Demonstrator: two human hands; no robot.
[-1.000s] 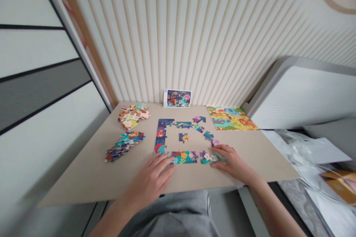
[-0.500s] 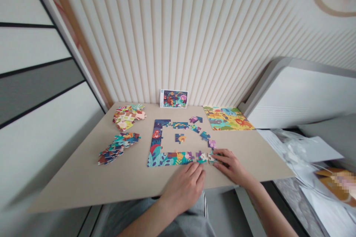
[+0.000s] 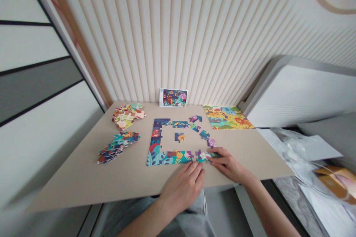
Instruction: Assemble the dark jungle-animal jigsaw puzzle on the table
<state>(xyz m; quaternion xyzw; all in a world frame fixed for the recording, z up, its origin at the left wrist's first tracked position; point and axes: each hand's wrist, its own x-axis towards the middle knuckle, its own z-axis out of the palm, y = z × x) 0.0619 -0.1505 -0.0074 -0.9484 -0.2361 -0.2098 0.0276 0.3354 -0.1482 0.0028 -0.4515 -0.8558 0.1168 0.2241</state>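
Joined puzzle pieces (image 3: 156,148) form an L along the left and bottom of a frame on the table. To the right of its lower row lies a short strip of pieces (image 3: 202,156), a small gap between them. My right hand (image 3: 226,163) has its fingers on the right end of that strip, gripping a piece mostly hidden under them. Just below the strip's left end rests my left hand (image 3: 188,181), its fingers lying flat on the table edge of the puzzle. Loose pieces (image 3: 205,134) curve up the right side, and a joined pair (image 3: 179,137) sits inside the frame.
Two piles of pieces, one upper (image 3: 125,116) and one lower (image 3: 118,147), lie at the left. A picture card (image 3: 174,98) stands against the wall. A finished animal puzzle (image 3: 228,117) lies back right.
My right hand has moved slightly left, and the piece under its fingers now meets the neighbouring piece, closing the gap between them. My left hand has hardly moved.
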